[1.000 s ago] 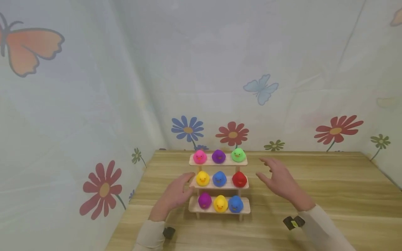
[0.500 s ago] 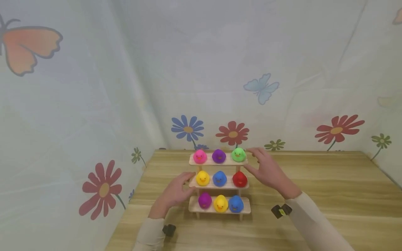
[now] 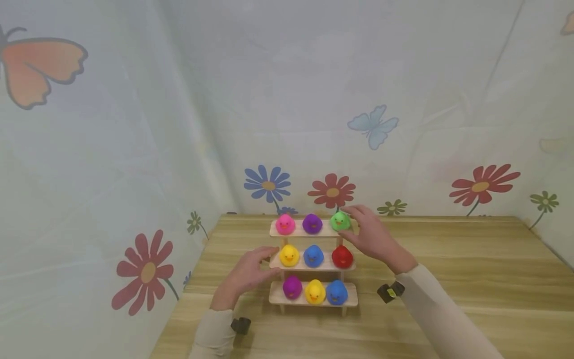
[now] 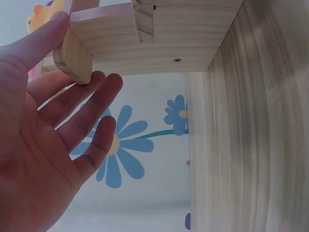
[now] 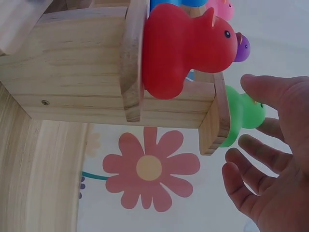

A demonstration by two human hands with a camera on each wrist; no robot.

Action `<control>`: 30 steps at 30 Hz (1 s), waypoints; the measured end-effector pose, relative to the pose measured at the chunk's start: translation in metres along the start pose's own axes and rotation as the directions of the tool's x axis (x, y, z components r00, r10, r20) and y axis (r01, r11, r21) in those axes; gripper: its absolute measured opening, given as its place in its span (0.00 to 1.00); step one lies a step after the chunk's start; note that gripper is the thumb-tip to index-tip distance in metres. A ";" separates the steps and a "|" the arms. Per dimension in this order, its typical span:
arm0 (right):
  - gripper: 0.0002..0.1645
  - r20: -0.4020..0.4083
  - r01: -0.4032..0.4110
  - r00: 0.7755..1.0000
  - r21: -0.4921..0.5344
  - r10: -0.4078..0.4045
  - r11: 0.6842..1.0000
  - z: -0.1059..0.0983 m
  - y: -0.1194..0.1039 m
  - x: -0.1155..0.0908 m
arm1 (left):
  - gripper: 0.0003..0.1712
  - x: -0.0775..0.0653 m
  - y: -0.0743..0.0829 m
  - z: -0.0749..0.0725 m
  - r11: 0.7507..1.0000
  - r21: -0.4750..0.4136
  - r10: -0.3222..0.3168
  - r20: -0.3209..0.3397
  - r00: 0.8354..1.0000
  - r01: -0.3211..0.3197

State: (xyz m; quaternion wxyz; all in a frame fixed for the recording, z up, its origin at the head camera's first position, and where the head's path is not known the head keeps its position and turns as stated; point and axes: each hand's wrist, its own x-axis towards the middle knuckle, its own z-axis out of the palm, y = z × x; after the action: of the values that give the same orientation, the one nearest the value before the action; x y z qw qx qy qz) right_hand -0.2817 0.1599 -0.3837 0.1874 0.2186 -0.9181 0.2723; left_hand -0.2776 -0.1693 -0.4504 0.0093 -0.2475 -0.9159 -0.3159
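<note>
A three-tier wooden stand (image 3: 352, 295) carries several rubber ducks. My left hand (image 3: 244, 273) is at the left end of its middle tier, thumb on one side of the plank and fingers on the other, beside a yellow duck (image 3: 289, 256). At the top tier's right end, my right hand (image 3: 374, 235) reaches round a green duck (image 3: 340, 221), thumb in front and fingers behind. In the right wrist view the thumb looks apart from the green duck; the fingers are partly hidden behind it. A red duck (image 5: 186, 50) sits on the tier below.
Pink (image 3: 285, 225) and purple (image 3: 312, 224) ducks share the top tier. A blue duck (image 3: 313, 256) is mid-stand; another row of ducks fills the bottom tier. The stand is on a wood-grain table (image 3: 448, 279), with a flower-printed curtain (image 3: 291, 99) behind.
My right hand has moved left from beside the stand to the green duck, its fingers now around it. The left hand has stayed at the middle tier.
</note>
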 end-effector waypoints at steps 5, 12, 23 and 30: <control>0.34 0.007 -0.005 1.000 0.015 0.005 1.000 0.001 -0.003 0.002 | 0.38 0.000 0.001 -0.001 1.000 0.004 0.028 -0.007 1.000 -0.028; 0.30 -0.005 -0.003 1.000 0.007 0.003 1.000 0.006 0.000 0.005 | 0.38 -0.001 0.004 -0.002 0.999 -0.016 0.044 -0.017 0.999 -0.044; 0.24 -0.031 -0.017 0.999 0.022 0.018 1.000 0.008 0.000 0.009 | 0.40 0.002 0.001 0.000 1.000 0.001 0.001 -0.006 1.000 -0.001; 0.23 -0.024 -0.008 1.000 0.024 0.008 1.000 0.007 0.001 0.009 | 0.41 0.002 0.003 -0.001 1.000 -0.004 -0.027 -0.001 1.000 0.027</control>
State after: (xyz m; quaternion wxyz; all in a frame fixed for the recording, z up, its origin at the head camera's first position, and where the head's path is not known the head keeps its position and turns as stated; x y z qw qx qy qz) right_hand -0.2914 0.1537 -0.3855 0.1946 0.2139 -0.9133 0.2868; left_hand -0.2779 -0.1674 -0.4479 0.0051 -0.2349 -0.9185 -0.3180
